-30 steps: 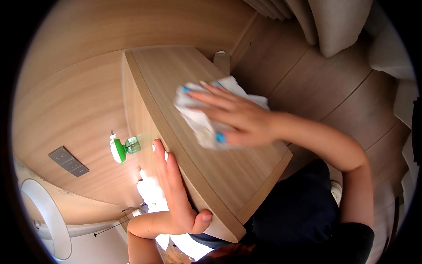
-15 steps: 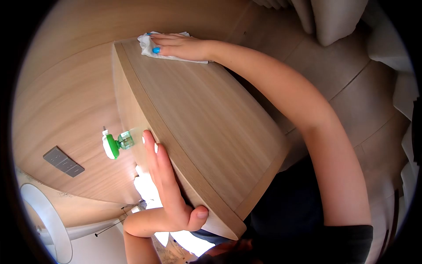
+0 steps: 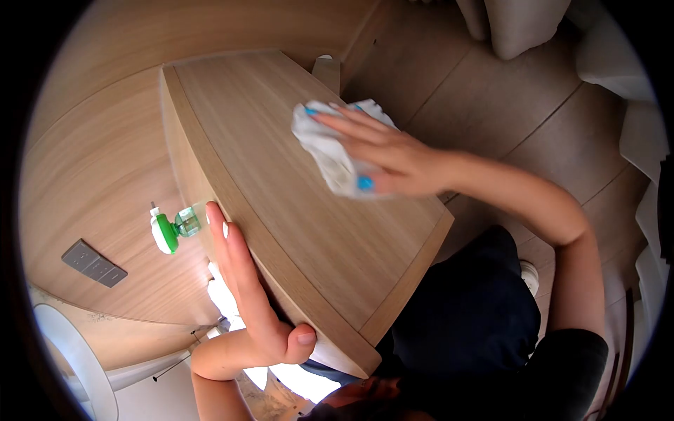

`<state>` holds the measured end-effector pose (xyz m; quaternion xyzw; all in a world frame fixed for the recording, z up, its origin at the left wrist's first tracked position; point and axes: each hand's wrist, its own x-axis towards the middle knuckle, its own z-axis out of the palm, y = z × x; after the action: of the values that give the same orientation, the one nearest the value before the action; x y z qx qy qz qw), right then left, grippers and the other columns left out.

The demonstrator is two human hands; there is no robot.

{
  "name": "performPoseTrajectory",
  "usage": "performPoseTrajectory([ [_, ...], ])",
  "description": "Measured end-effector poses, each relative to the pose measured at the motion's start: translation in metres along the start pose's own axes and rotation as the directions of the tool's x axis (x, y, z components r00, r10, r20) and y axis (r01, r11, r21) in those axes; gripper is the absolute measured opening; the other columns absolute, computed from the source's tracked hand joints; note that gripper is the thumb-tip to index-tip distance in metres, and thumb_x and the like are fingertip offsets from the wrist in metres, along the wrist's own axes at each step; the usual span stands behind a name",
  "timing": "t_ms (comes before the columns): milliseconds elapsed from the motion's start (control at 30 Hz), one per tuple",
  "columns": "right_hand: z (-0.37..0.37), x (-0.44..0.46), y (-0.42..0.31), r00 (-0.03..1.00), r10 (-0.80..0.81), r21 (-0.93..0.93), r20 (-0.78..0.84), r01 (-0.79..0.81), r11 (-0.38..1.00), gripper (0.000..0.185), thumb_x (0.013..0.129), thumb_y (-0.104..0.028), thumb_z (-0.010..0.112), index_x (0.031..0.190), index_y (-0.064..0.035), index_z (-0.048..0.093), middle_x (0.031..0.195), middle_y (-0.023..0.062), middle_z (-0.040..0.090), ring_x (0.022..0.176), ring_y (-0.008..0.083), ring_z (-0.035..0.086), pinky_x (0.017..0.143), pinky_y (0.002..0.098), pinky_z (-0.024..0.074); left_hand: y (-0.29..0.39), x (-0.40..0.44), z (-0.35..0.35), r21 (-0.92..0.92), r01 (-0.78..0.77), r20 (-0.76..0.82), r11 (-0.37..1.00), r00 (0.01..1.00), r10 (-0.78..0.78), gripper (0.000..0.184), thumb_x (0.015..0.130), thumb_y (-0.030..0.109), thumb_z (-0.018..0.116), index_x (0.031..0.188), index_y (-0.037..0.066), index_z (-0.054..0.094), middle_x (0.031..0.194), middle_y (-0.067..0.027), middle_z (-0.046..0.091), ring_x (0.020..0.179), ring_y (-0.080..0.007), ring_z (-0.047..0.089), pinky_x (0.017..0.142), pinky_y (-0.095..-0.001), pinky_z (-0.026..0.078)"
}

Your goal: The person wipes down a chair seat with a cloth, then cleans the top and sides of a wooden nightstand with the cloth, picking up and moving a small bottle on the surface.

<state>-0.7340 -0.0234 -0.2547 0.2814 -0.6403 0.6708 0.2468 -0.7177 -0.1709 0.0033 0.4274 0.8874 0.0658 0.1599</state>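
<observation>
My right hand [image 3: 393, 158], slightly blurred, presses a crumpled white cloth [image 3: 316, 140] to the broad wooden side panel of a cabinet [image 3: 267, 161]. Its fingers are stretched over the cloth, near the panel's edge on the floor side. My left hand [image 3: 249, 288] rests along the cabinet's other face beside the long edge, fingers straight and thumb out, with nothing in it. Just past those fingertips is a green-and-white plug-in device with a clear green bottle [image 3: 175, 228].
A dark socket panel [image 3: 95, 263] is set in the wood-panelled wall. At lower left is a white lampshade [image 3: 77, 361]. Pale curtain folds [image 3: 519, 24] hang at upper right over the tiled floor [image 3: 484, 105]. My dark-clothed knee [image 3: 463, 302] is close to the cabinet.
My right hand has slid the cloth from the panel's far end back toward me and to the right. My left hand keeps its place on the cabinet; the view has shifted slightly.
</observation>
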Motion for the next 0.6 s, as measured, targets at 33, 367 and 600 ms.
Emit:
performPoseTrajectory([
  [33, -0.001, -0.014, -0.015, 0.999, 0.028, 0.034, 0.019, -0.028, 0.999, 0.069, 0.092, -0.056, 0.034, 0.134, -0.0027, 0.042, 0.151, 0.0158, 0.017, 0.138, 0.0415, 0.012, 0.111, 0.0511, 0.0126, 0.001, 0.0, -0.001, -0.005, 0.011, 0.005, 1.0, 1.0, -0.011, 0.097, 0.086, 0.059, 0.042, 0.142, -0.011, 0.004, 0.145, -0.0369, -0.001, 0.137, -0.0478, 0.005, 0.109, -0.053, 0.007],
  [367, -0.009, -0.063, -0.045, 0.998, -0.042, 0.126, 0.051, 0.035, 0.991, 0.076, 0.088, -0.066, 0.032, 0.127, -0.0032, 0.051, 0.146, 0.0233, 0.026, 0.135, 0.048, 0.018, 0.107, 0.0568, 0.0154, 0.001, 0.0, 0.001, -0.004, 0.016, -0.021, 1.0, 1.0, -0.016, 0.097, 0.085, 0.059, 0.042, 0.142, -0.011, 0.006, 0.146, -0.0362, 0.001, 0.137, -0.047, 0.006, 0.109, -0.0526, 0.008],
  [600, -0.011, -0.044, -0.056, 0.993, -0.082, 0.075, 0.088, 0.075, 0.994, 0.08, 0.082, -0.071, 0.037, 0.131, -0.008, 0.048, 0.147, 0.0229, 0.023, 0.135, 0.0486, 0.017, 0.107, 0.0592, 0.0145, -0.001, 0.002, -0.001, 0.06, -0.036, -0.005, 0.998, 0.999, 0.036, 0.097, 0.084, 0.057, 0.046, 0.141, -0.013, 0.008, 0.145, -0.0378, 0.003, 0.137, -0.0482, 0.008, 0.108, -0.052, 0.01],
])
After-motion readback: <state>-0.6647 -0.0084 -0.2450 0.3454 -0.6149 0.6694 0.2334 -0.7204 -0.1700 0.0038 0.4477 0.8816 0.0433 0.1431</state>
